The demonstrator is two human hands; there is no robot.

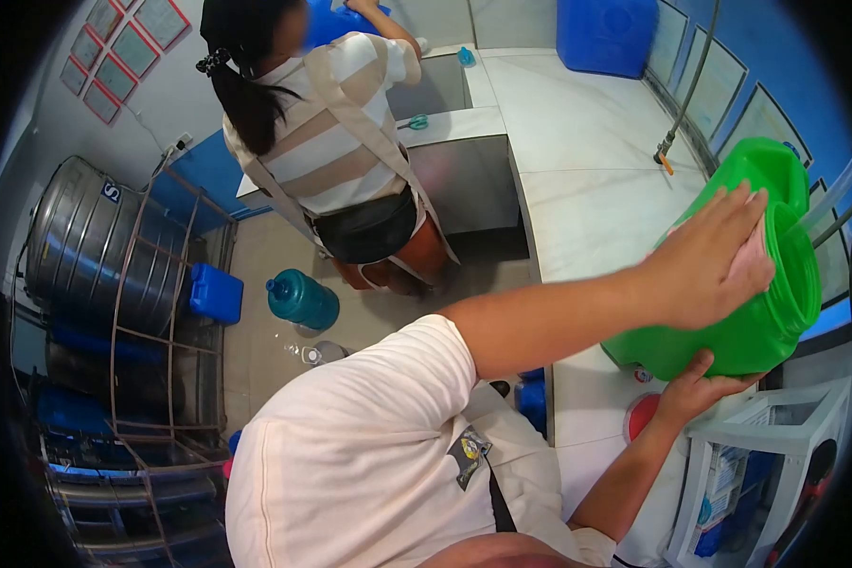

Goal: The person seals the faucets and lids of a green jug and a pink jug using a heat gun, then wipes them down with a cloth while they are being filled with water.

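Both hands grip our green plastic water container, tilted: left hand presses a pink cloth above, right hand cups underneath.

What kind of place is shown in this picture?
Probably a water refilling station. A large steel tank stands in a rack, blue water jugs lie on the floor, and the person's hands wipe a green water container at a white counter.
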